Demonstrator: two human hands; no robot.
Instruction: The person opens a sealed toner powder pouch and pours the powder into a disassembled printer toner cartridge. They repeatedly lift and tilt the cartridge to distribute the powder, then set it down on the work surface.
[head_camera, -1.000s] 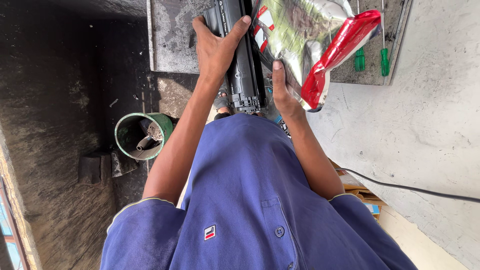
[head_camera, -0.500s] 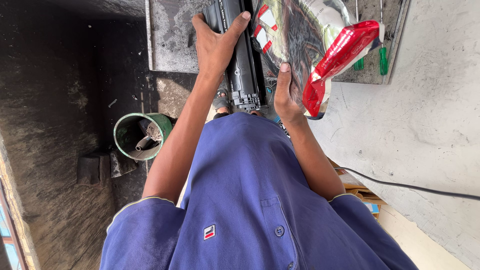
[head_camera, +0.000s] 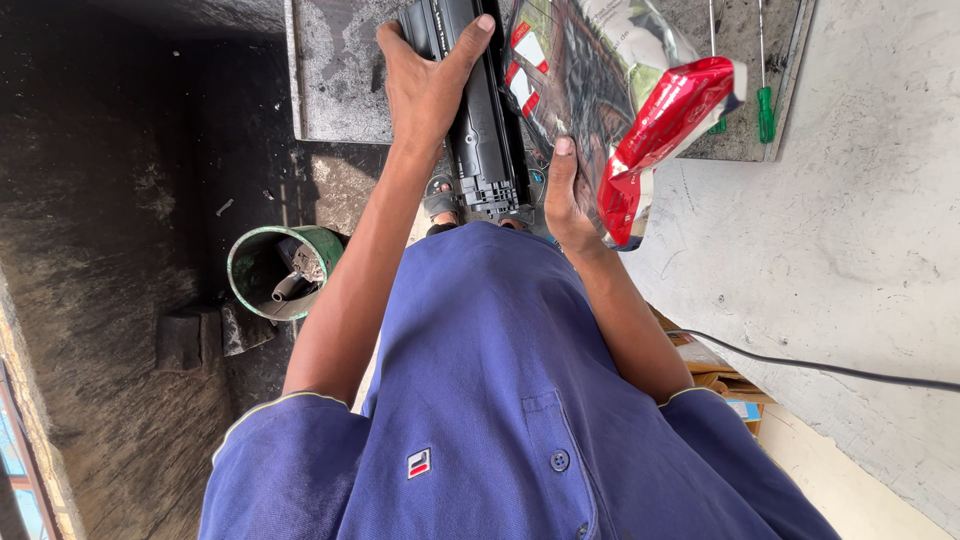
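My left hand (head_camera: 428, 88) grips a long black toner cartridge (head_camera: 487, 135) from its left side, fingers wrapped over the top. The cartridge stands on end over the edge of a sooty grey metal table (head_camera: 340, 70). My right hand (head_camera: 565, 195) holds the lower edge of a crinkled silvery and red plastic bag (head_camera: 640, 100), just right of the cartridge. The bag hides part of the table behind it. My blue polo shirt fills the bottom of the view.
Two green-handled screwdrivers (head_camera: 766, 112) lie on the table at the far right. A green bucket (head_camera: 280, 272) with scraps stands on the dark floor at left. A black cable (head_camera: 820, 367) runs across the pale wall, above cardboard boxes (head_camera: 722, 378). A sandalled foot (head_camera: 440, 203) shows below the cartridge.
The bag has shifted and tilted a little in my right hand. My left hand stays on the cartridge in nearly the same place.
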